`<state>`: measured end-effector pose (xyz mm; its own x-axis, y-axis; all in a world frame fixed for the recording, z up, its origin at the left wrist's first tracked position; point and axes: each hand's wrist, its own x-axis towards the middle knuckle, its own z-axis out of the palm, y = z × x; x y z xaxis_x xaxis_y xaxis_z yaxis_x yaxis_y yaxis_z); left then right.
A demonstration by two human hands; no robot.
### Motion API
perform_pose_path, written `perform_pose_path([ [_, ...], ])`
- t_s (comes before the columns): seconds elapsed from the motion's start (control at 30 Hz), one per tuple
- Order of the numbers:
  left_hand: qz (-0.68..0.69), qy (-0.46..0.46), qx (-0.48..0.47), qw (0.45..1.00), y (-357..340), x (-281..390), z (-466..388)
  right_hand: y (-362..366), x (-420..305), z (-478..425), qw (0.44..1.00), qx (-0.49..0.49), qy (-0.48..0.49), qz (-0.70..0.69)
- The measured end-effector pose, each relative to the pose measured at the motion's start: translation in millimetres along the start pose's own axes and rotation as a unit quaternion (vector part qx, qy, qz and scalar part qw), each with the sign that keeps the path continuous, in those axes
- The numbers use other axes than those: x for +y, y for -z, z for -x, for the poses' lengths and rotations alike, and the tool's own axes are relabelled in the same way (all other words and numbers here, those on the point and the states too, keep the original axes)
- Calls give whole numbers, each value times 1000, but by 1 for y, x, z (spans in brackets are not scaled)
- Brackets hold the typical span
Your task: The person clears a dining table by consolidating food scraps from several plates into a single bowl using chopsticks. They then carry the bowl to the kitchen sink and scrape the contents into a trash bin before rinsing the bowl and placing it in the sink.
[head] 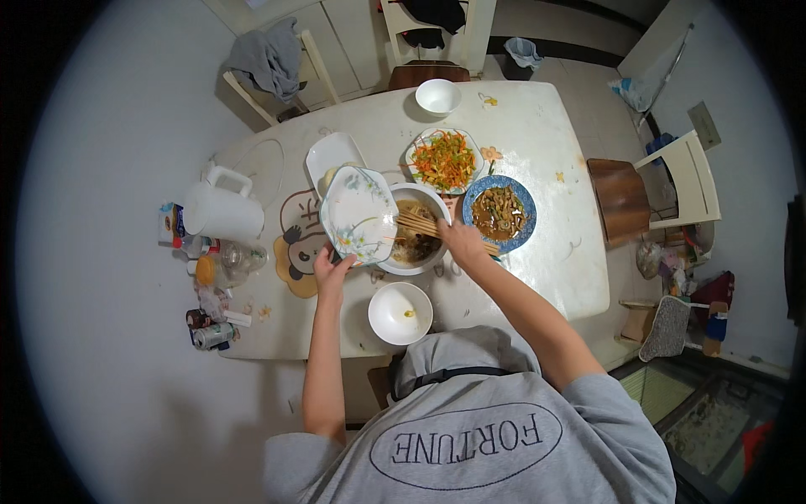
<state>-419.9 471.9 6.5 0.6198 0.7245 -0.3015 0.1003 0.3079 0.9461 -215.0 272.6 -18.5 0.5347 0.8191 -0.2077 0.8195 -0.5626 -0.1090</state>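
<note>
My left hand [332, 268] grips the lower rim of a flower-patterned plate [360, 217], tilted beside and partly over a large white bowl [444, 200] of brown soup or stew. In my right hand [463, 239] is a bundle of wooden chopsticks [419, 223], one end at the plate's edge above the bowl. A blue-rimmed plate [530, 217] of saucy stir-fry lies just beyond my right hand. Farther back sits a plate of shredded vegetables [444, 160]. Nearest my body stands a white bowl [390, 321] with a small yellow scrap in it.
A white oblong dish [334, 148] lies partly behind the patterned plate. Another white bowl [438, 97] stands at the table's far edge. A white electric kettle [223, 211], jars, bottles and a can [214, 336] line the left side. Chairs [620, 198] stand around the table.
</note>
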Motion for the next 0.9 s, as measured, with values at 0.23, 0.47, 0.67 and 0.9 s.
perform_pose_path([
  [0.23,24,23,8,999,-5,8,6,30,-20,7,998,33,47,-20],
  [0.47,67,-3,13,998,-4,3,3,11,9,20,1000,-5,13,-18],
  [0.67,54,15,22,998,4,-2,1,42,-50,18,994,52,47,-79],
  [0.9,101,7,38,994,-8,14,11,11,-5,30,999,-38,-25,-16],
])
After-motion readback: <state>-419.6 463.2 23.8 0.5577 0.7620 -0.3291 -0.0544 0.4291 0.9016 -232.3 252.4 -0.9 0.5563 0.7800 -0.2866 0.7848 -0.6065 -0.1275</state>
